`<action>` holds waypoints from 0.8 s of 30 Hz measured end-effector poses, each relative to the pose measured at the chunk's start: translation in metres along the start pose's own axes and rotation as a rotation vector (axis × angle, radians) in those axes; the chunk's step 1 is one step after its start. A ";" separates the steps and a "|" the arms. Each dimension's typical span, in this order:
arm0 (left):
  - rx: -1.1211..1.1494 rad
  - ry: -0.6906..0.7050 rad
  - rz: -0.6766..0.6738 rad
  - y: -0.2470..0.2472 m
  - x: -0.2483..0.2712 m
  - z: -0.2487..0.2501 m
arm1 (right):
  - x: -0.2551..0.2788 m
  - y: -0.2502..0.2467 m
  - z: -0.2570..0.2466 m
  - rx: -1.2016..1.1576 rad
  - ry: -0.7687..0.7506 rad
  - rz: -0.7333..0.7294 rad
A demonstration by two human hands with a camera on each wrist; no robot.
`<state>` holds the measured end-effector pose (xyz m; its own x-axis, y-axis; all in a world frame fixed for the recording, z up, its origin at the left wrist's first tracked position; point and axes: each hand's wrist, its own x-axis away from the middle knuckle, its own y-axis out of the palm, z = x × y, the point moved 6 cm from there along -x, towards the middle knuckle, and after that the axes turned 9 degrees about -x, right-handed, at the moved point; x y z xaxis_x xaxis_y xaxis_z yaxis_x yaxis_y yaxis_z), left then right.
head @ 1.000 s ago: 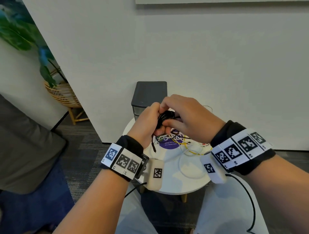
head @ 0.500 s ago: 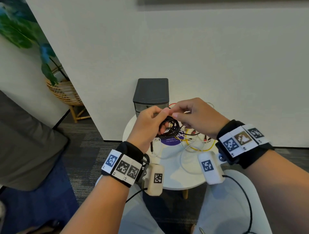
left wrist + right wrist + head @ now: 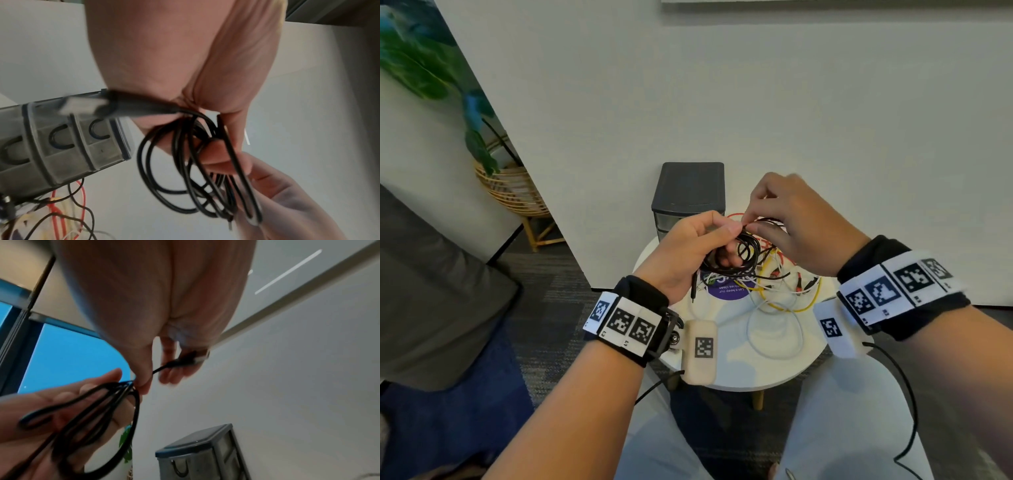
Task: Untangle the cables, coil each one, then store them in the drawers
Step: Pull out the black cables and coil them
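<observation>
The left hand (image 3: 690, 250) curls its fingers around a thin black rubber cable (image 3: 736, 260) wound in round loops, held above the counter. The right hand (image 3: 791, 222) pinches this cable's free end near its plug (image 3: 186, 361), with thumb and forefinger closed. Below, loose red, yellow and white wires (image 3: 784, 291) lie tangled on the round white counter (image 3: 739, 373). Behind stands a grey plastic drawer box (image 3: 688, 192), its translucent drawers closed.

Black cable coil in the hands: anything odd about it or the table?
The black cable coil in the left hand is uneven, its loops splayed, one plug end dangling below. The right hand pinches the other end. Loose cables lie tangled on the round table. Nothing looks damaged.
</observation>
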<state>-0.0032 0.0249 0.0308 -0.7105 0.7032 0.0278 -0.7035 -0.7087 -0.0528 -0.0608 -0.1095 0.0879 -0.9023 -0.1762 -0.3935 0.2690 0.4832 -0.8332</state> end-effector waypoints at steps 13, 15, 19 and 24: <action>0.059 0.052 0.251 0.005 -0.006 0.006 | 0.012 0.028 0.017 -1.012 0.496 0.165; 0.050 0.054 0.305 0.001 -0.006 0.005 | 0.012 0.031 0.013 -0.944 0.449 0.134; -0.049 0.102 0.373 0.002 -0.007 0.003 | 0.012 0.037 0.011 -0.921 0.459 0.139; -0.180 0.188 0.448 0.003 -0.008 -0.002 | 0.010 0.044 0.013 -0.811 0.498 0.232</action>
<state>0.0006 0.0169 0.0279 -0.9145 0.3424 -0.2156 -0.3046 -0.9333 -0.1900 -0.0538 -0.1007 0.0421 -0.9454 0.2897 -0.1492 0.3124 0.9359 -0.1627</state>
